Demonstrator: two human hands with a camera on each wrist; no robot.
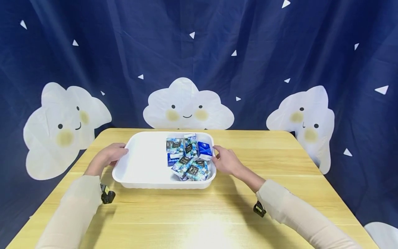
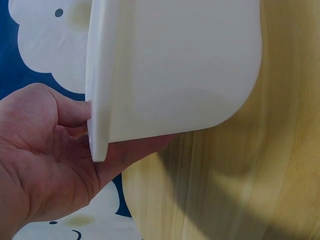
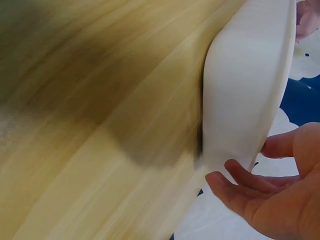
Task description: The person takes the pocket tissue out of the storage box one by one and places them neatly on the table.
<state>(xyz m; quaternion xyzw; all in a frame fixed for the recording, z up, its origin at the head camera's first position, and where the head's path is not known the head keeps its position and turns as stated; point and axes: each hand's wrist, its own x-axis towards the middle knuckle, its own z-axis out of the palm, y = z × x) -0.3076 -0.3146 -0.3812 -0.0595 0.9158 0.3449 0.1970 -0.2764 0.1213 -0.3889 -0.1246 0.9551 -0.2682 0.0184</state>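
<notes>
A white plastic tray lies lengthwise across the table, with both hands at its ends. My left hand grips the left end. In the left wrist view its thumb lies on the rim and its fingers reach under the tray, partly hidden by the wall. My right hand holds the right end, thumb at the rim and fingertips against the outer wall. Several small packs with blue floral print are heaped in the tray's right half. A plain dark-blue pack lies by the right wall.
Light wooden table boards extend in front of the tray and to its right. Behind the table hangs a dark-blue curtain printed with white clouds and triangles. Each wrist carries a small black camera.
</notes>
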